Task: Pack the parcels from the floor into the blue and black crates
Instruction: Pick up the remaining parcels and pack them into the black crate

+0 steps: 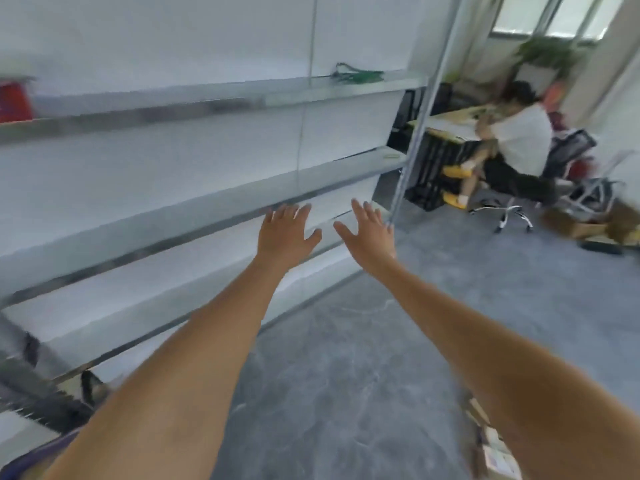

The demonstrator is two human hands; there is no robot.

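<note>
Two hands: both arms stretched forward, bare, side by side in front of the shelving
Left hand (286,233): fingers straight and spread, palm down, holding nothing
Right hand (367,233): fingers straight and spread, thumb out toward the left hand, holding nothing
Gap between hands: small, thumbs near each other but apart
Shelving (207,140): pale metal shelves running along the left side, blurred by motion
Red item (15,102): on the upper shelf at the far left, too blurred to identify
Green item (356,76): on the upper shelf toward its right end, too blurred to identify
Parcels (491,441): a few cardboard and paper-wrapped packages on the floor at the lower right, partly hidden by the right forearm
Blue crate (34,455): a blue edge at the lower left corner, mostly hidden by the left forearm
Black crate (436,168): slatted, beyond the shelving's end post, beside the desk
Floor (346,375): grey, marbled
Seated person (519,140): in a white top, on a wheeled chair at a desk, far right
</note>
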